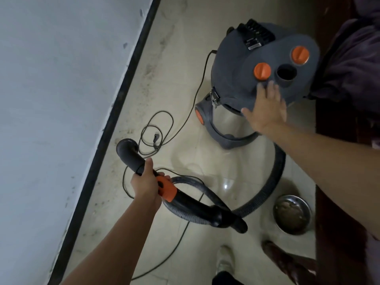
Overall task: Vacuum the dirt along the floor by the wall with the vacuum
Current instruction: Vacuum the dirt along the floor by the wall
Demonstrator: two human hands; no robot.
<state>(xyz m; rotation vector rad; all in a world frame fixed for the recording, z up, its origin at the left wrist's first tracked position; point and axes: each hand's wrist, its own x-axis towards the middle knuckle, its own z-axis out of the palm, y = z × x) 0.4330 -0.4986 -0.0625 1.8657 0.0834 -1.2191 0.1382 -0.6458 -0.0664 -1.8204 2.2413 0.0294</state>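
Head view, looking down.

Surface: glossy beige tile floor (181,48), with glare spots near the middle. A grey-white wall (61,79) runs diagonally on the left, with scuffs on the paint. A black baseboard (115,112) runs the full length of it. Dirt (148,68) shows as dark speckled streaks on the tiles in a band just beside the baseboard, continuing down toward the near end.

The vacuum (236,64) stands upright on the floor, well apart from the wall. It has a grey lid and a steel drum (232,124). There are 2 orange knobs (262,71) on the lid, with 1 open round port (286,73) between them.

Right hand (265,110) lies flat on the front of the lid, fingers straight and spread, gripping nothing. It is slightly blurred.

Left hand (146,182) has its fingers wrapped round the black curved hose handle (139,161), right at its orange collar (167,189). The handle's open end points toward the baseboard and is held off the floor.

The ribbed hose (275,177) loops on the tiles under the handle and round behind the drum. I cannot tell where it connects.

In the way:
- The power cord (156,130) lies in loose coils with its plug (155,138) on the floor, between the vacuum and the dirt band. More cord trails toward the near edge.
- 1 metal bowl (292,212) sits on the floor beside the hose.
- Dark wooden furniture (333,202) is on the right, with purple fabric (353,58) behind the vacuum.
- 1 shoe (225,258) is at the bottom.
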